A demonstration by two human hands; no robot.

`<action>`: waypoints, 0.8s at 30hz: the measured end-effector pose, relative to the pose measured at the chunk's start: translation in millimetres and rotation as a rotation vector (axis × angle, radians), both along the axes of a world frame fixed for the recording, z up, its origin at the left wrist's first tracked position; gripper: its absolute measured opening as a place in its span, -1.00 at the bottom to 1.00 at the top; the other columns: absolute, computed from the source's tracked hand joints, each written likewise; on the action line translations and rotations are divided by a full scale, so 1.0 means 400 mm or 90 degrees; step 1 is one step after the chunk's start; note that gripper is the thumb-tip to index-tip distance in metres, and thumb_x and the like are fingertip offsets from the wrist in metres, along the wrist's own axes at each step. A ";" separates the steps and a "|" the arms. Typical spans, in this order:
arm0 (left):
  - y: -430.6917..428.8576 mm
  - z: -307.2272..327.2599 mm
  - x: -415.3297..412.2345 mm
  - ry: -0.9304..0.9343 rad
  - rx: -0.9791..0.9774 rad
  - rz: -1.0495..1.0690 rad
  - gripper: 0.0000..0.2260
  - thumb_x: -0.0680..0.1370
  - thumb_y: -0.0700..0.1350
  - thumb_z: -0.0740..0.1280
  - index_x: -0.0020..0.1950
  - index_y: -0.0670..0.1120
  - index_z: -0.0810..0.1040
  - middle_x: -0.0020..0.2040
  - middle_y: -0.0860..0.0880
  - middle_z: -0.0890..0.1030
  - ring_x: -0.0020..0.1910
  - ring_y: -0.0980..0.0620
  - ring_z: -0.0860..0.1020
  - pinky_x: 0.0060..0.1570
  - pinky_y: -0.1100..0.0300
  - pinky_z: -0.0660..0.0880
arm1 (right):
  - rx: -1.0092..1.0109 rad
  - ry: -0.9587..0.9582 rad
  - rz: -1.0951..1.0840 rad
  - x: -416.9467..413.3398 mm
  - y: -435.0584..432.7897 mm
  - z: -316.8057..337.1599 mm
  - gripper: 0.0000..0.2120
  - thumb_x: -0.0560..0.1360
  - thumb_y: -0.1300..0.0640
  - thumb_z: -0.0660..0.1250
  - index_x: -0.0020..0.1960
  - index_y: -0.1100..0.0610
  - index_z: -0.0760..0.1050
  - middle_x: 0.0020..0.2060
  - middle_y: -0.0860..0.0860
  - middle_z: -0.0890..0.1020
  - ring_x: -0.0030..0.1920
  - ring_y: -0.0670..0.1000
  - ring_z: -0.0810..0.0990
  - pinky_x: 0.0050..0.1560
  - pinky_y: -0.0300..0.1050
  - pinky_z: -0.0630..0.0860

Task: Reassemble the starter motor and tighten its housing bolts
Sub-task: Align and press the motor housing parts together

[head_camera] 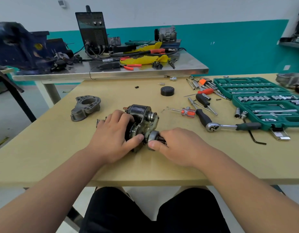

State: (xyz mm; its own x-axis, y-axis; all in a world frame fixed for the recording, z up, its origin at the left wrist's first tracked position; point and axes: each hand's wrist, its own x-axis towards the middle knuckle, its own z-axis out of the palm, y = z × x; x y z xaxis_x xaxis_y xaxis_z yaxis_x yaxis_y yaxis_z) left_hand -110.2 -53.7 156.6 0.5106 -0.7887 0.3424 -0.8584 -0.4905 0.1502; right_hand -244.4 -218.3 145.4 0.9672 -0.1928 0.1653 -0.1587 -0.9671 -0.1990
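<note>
The dark starter motor body (142, 115) lies on the tan table (61, 158) in front of me. My left hand (111, 137) grips its left side, with the thumb pressed against the front plate. My right hand (175, 145) pinches the silver pinion drive (153, 136) at the motor's near right end; the fingers hide the gear's tip. A grey cast nose housing (85, 106) sits apart to the left. A black round end cap (167, 91) stands farther back. The ratchet wrench (229, 126) lies to the right.
An open green socket set case (266, 100) fills the right side, with screwdrivers (187, 111), hex keys and loose sockets beside it. Behind is a steel bench (111, 71) carrying a blue vise (19, 46), a welder box, pliers and cables.
</note>
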 end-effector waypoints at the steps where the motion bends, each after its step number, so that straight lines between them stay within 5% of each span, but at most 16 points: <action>1: 0.006 0.006 0.011 0.011 0.024 -0.018 -0.23 0.30 0.49 0.02 0.28 -0.01 0.37 0.18 0.01 0.36 0.14 -0.03 0.39 0.10 0.01 0.35 | 0.006 0.005 0.001 0.002 -0.009 0.005 -0.42 0.34 -0.45 -0.17 -0.27 -0.02 0.37 -0.39 -0.07 0.48 -0.37 -0.09 0.45 -0.43 -0.11 0.25; 5: 0.034 0.013 0.041 0.049 0.071 -0.069 -0.18 0.26 0.43 0.33 0.45 0.16 0.25 0.28 0.16 0.31 0.13 0.05 0.45 -0.01 0.17 0.39 | 0.085 0.019 -0.006 0.021 -0.069 0.045 -0.55 0.54 -0.30 -0.06 -0.23 -0.03 0.42 -0.29 -0.09 0.52 -0.24 -0.05 0.51 -0.27 -0.09 0.43; 8: 0.040 -0.001 0.040 0.036 0.024 -0.061 -0.23 0.30 0.33 0.41 0.45 0.19 0.26 0.28 0.21 0.33 0.13 0.08 0.47 -0.01 0.18 0.42 | 0.050 -0.004 -0.023 0.045 -0.078 0.064 -0.60 0.60 -0.16 0.03 -0.27 0.01 0.42 -0.29 -0.07 0.51 -0.20 -0.02 0.49 -0.28 -0.08 0.36; 10: 0.046 -0.011 0.040 0.040 -0.003 -0.043 -0.22 0.27 0.37 0.39 0.43 0.19 0.27 0.25 0.21 0.37 0.10 0.07 0.48 -0.03 0.18 0.42 | 0.012 -0.068 -0.038 0.059 -0.062 0.057 -0.61 0.56 -0.20 0.00 0.05 0.00 0.49 0.01 -0.07 0.55 0.07 -0.02 0.48 -0.03 -0.10 0.42; 12: 0.050 -0.014 0.042 0.044 -0.006 -0.023 -0.21 0.24 0.40 0.37 0.41 0.20 0.27 0.20 0.19 0.40 0.05 0.06 0.49 -0.07 0.19 0.41 | 0.024 -0.101 -0.010 0.069 -0.029 0.049 -0.41 0.45 -0.32 0.00 0.38 -0.07 0.25 0.29 -0.08 0.41 0.26 -0.03 0.38 0.14 -0.09 0.34; 14: 0.049 -0.010 0.044 0.046 0.002 -0.029 -0.24 0.24 0.37 0.40 0.39 0.19 0.30 0.13 0.18 0.43 0.01 0.05 0.51 -0.10 0.19 0.41 | -0.014 -0.057 0.052 0.084 0.001 0.039 -0.24 0.34 -0.43 0.05 0.44 -0.12 0.05 0.37 -0.08 0.31 0.29 -0.02 0.35 0.14 -0.06 0.34; 17: 0.045 0.007 0.049 0.009 0.035 -0.059 -0.26 0.27 0.30 0.43 0.40 0.13 0.36 0.07 0.12 0.46 -0.05 -0.02 0.52 -0.12 0.21 0.32 | -0.047 -0.016 0.069 0.107 0.000 0.031 -0.10 0.28 -0.47 0.22 0.47 -0.10 0.03 0.38 -0.13 0.23 0.31 -0.08 0.25 0.09 -0.12 0.33; 24: 0.016 0.061 0.061 -0.170 0.131 -0.112 -0.32 0.31 0.26 0.38 0.39 0.10 0.38 0.04 0.05 0.51 -0.20 -0.03 0.43 -0.08 0.22 0.15 | 0.130 -0.054 0.076 0.101 -0.027 0.027 0.05 0.13 -0.46 0.34 0.49 -0.02 0.19 0.11 -0.33 0.15 0.11 -0.28 0.22 0.12 -0.20 0.36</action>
